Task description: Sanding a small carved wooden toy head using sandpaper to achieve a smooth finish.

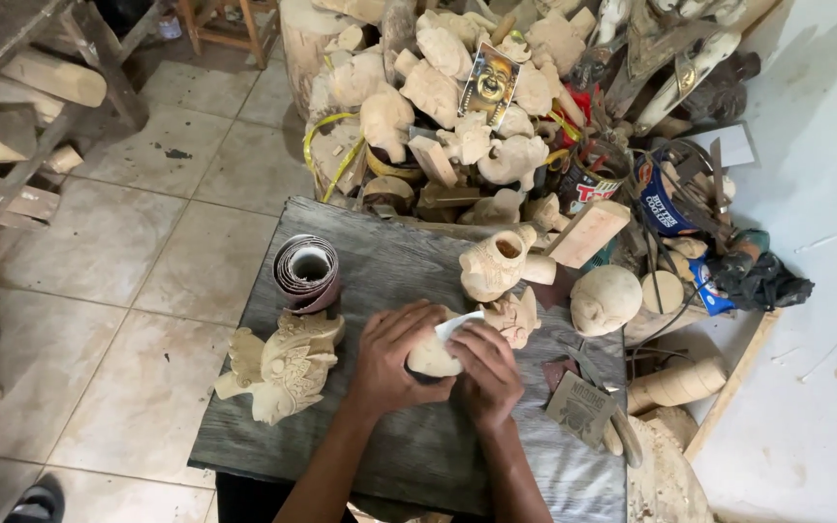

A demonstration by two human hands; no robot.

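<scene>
Where the grey wooden board spreads across the head view, both hands meet near its middle. Left hand cups a small pale wood carving, fingers curled & pressed together around its left side. Right hand presses a whitish bit of sandpaper onto the carving's top, fingers flat, close together. Carving sits just above the board, btwn both palms. Roll of sandpaper stands to the upper left; winged carved figure lies left of the left hand; carved vase-shaped piece w/ open mouth just above the hands. Round wooden head to the right.
</scene>
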